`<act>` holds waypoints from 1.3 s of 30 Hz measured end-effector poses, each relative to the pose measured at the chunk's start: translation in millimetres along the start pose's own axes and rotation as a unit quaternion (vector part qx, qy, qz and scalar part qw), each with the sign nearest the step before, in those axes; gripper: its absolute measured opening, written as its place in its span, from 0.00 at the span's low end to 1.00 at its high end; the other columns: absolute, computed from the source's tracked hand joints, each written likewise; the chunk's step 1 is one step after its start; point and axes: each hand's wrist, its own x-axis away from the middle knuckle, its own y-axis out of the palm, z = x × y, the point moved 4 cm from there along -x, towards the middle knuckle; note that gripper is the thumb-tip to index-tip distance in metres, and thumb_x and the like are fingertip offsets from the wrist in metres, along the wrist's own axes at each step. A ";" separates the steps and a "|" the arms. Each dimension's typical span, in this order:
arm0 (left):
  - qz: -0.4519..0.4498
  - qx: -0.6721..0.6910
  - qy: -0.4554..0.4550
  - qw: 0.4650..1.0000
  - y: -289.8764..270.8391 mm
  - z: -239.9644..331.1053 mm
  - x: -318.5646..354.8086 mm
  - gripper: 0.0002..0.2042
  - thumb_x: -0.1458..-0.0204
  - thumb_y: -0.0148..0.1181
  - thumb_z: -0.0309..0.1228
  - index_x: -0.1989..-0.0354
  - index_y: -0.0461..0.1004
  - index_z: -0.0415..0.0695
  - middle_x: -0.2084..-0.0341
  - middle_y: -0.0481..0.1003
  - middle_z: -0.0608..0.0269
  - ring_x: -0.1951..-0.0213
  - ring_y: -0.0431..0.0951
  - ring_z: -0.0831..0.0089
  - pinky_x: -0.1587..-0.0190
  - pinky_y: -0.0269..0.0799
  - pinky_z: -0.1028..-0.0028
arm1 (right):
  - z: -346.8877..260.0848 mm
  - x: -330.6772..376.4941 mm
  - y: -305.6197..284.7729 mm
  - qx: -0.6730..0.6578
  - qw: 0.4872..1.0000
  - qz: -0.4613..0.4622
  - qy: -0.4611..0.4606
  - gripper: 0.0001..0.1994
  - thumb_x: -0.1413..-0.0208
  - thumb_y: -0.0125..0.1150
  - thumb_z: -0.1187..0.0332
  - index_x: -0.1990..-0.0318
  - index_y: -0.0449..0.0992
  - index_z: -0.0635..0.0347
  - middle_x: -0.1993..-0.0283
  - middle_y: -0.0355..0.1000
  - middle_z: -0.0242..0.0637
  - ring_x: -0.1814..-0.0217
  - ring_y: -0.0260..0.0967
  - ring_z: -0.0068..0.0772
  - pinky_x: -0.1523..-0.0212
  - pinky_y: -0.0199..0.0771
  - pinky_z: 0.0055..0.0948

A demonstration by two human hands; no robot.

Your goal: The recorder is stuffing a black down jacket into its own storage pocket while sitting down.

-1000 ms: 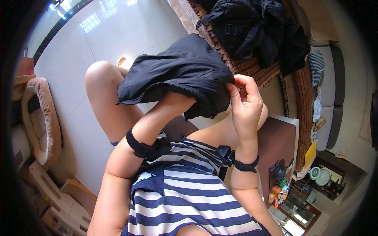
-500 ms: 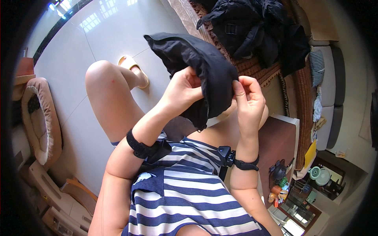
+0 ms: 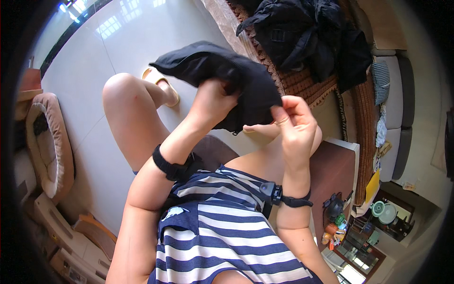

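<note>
A dark folded garment [image 3: 222, 71] is held up in the upper middle of the frame, above the person's bare knees. The left hand [image 3: 210, 102] is closed around the lower middle of the cloth, the fingers curled into the fabric from beneath. The right hand [image 3: 293, 125] is seen just right of centre, its thumb and forefinger pressed together on the garment's right edge, the remaining fingers loosely bent behind. The cloth is stretched between the two hands and is bunched over the left one, with one end pointing toward the upper left.

A black band [image 3: 170, 165] is worn on the left wrist, and a black strap with a small device [image 3: 279, 195] on the right wrist. A navy and white striped top [image 3: 227, 227] fills the lower middle of the frame. A pale sandal [image 3: 163, 85] is worn on the foot left of the garment, resting on a glossy white tiled floor [image 3: 109, 42]. A heap of dark clothes [image 3: 307, 33] lies at the upper right on a brown woven seat [image 3: 302, 83]. A padded pet bed [image 3: 47, 142] is seen at the left edge, and a dark red low surface [image 3: 331, 175] stands at the right, beside the right forearm.
</note>
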 end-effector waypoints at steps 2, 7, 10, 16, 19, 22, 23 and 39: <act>-0.046 0.171 -0.109 0.978 2.5 4.9 1.0 0.09 0.53 0.52 0.22 0.64 0.70 0.31 0.73 0.74 0.65 0.69 0.70 0.83 0.66 0.69 0.80 | -3.4 -9.7 -9.3 -0.085 0.995 0.041 0.025 0.06 0.47 0.57 0.74 0.65 0.69 0.66 0.76 0.68 0.30 0.84 0.64 0.17 0.82 0.66 0.14; -0.251 0.211 -0.161 0.931 8.7 40.2 15.1 0.12 0.48 0.54 0.29 0.60 0.70 0.31 0.71 0.72 0.68 0.67 0.68 0.84 0.63 0.68 0.81 | 10.4 -19.6 -14.8 -0.045 0.997 0.055 -0.002 0.06 0.47 0.57 0.74 0.64 0.69 0.65 0.75 0.67 0.29 0.77 0.62 0.14 0.77 0.61 0.12; -0.168 0.142 -0.114 0.969 11.5 32.4 23.6 0.12 0.51 0.55 0.27 0.61 0.70 0.30 0.69 0.74 0.62 0.67 0.70 0.81 0.63 0.69 0.79 | 4.3 -14.3 -2.5 0.108 0.990 0.025 -0.086 0.05 0.48 0.57 0.74 0.63 0.71 0.64 0.70 0.69 0.27 0.73 0.61 0.14 0.73 0.63 0.16; -0.046 0.145 -0.083 0.985 9.4 25.5 23.0 0.10 0.54 0.55 0.22 0.63 0.70 0.31 0.71 0.75 0.59 0.68 0.72 0.79 0.65 0.69 0.77 | -22.5 2.4 13.9 0.240 0.950 0.003 -0.200 0.09 0.54 0.63 0.75 0.64 0.73 0.62 0.67 0.67 0.36 0.72 0.63 0.24 0.72 0.64 0.20; -0.050 0.193 -0.066 0.978 12.8 34.2 24.3 0.10 0.54 0.55 0.20 0.62 0.70 0.33 0.69 0.75 0.60 0.65 0.73 0.78 0.63 0.70 0.78 | -16.3 -0.3 8.1 0.234 0.955 0.027 -0.183 0.07 0.54 0.62 0.75 0.67 0.72 0.64 0.68 0.67 0.35 0.73 0.62 0.24 0.72 0.63 0.20; -0.077 0.229 -0.063 0.968 10.7 37.4 23.2 0.10 0.54 0.56 0.19 0.62 0.71 0.34 0.68 0.75 0.62 0.64 0.74 0.78 0.62 0.70 0.78 | -10.9 -3.1 1.5 0.187 0.972 0.037 -0.138 0.05 0.52 0.60 0.75 0.69 0.71 0.65 0.72 0.67 0.33 0.73 0.61 0.22 0.71 0.62 0.19; -0.093 0.247 -0.053 0.963 11.4 39.0 21.7 0.10 0.55 0.57 0.19 0.62 0.71 0.34 0.69 0.75 0.63 0.65 0.74 0.78 0.62 0.71 0.78 | -4.4 -7.0 -0.5 0.139 0.982 0.020 -0.129 0.05 0.51 0.60 0.74 0.70 0.70 0.65 0.73 0.66 0.32 0.73 0.60 0.22 0.71 0.61 0.19; -0.056 0.172 -0.101 0.978 8.9 27.1 25.2 0.10 0.55 0.49 0.18 0.63 0.70 0.33 0.71 0.73 0.64 0.66 0.70 0.80 0.61 0.68 0.78 | -24.2 -6.6 -0.5 0.131 0.987 0.026 -0.087 0.03 0.49 0.57 0.76 0.67 0.70 0.62 0.75 0.65 0.30 0.75 0.62 0.20 0.74 0.62 0.17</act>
